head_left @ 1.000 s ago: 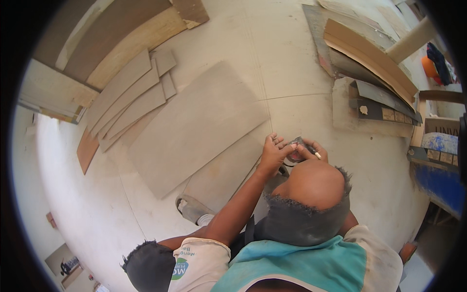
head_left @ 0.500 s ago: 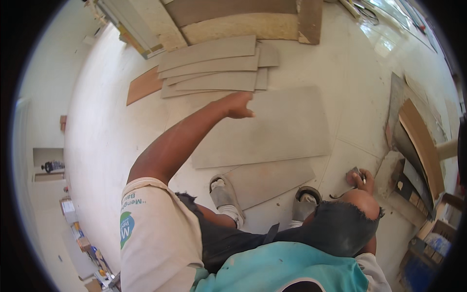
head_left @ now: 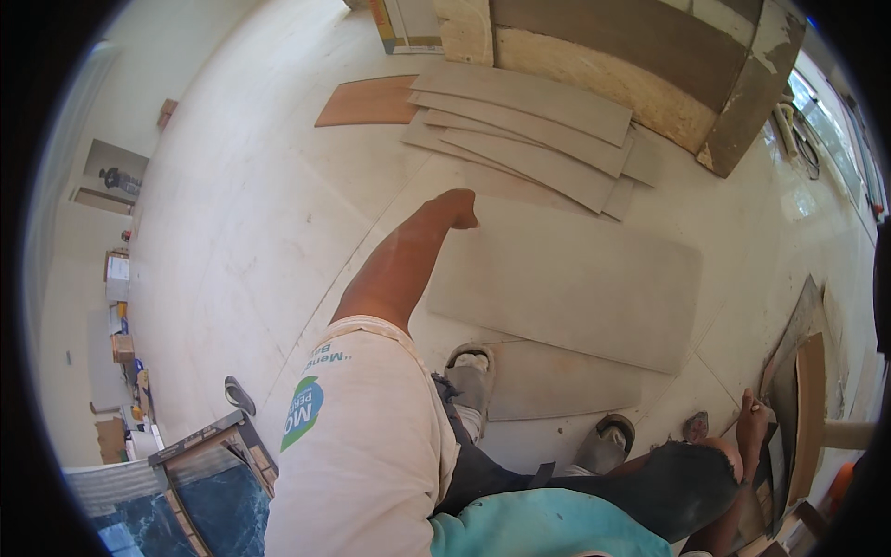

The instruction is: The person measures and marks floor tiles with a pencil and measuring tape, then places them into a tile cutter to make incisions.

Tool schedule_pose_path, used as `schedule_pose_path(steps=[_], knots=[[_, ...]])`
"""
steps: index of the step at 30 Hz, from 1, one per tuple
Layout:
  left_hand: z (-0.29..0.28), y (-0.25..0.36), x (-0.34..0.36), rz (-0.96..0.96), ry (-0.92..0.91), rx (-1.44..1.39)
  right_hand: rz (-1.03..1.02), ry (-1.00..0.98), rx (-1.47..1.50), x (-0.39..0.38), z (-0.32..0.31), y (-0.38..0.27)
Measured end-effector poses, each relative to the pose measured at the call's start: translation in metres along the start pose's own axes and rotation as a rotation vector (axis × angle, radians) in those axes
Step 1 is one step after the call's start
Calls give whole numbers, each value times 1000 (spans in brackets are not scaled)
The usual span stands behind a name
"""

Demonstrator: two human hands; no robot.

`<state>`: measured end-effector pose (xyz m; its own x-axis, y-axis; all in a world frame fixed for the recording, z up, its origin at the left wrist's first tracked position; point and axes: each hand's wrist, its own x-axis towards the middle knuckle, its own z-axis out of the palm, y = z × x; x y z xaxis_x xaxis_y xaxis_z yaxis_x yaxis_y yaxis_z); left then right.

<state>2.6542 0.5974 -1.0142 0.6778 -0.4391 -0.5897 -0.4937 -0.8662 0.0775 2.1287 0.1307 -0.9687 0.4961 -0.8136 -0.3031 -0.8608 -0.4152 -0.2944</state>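
A large grey tile (head_left: 575, 278) lies flat on the floor in front of me. At its far left corner is my left hand (head_left: 457, 209), with the arm stretched out; its fingers are bent down out of sight, so its grip cannot be made out. By my right knee, my right hand (head_left: 755, 422) is raised beside leaning boards. One finger sticks up and the others curl round a small pale spot too small to name. A small reddish-brown block (head_left: 695, 427) rests on the floor left of that hand, apart from it.
Several grey tile pieces (head_left: 529, 102) lie fanned beyond the large tile, beside a brown board (head_left: 367, 100). Another grey tile (head_left: 557, 381) reaches toward my feet. Cardboard (head_left: 809, 418) and boards lean at right. A wooden frame (head_left: 603, 74) stands at the back.
My view has turned, shifting the scene. My left hand has gone from the large tile's far edge to its far left corner. My right hand has left the block and moved right.
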Motion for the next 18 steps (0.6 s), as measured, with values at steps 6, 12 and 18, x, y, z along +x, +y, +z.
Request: schedule_pose_path(steps=[6,12,18], knots=[[-23,-36,23,-70,204,-285,-267,126,-49,35,-43,-67],[-11,-73,56,-112,308,-377,-343,-37,-239,-15,-87,-236],[10,-117,80,-145,396,-608,-617,-69,-159,-42,-75,-325]])
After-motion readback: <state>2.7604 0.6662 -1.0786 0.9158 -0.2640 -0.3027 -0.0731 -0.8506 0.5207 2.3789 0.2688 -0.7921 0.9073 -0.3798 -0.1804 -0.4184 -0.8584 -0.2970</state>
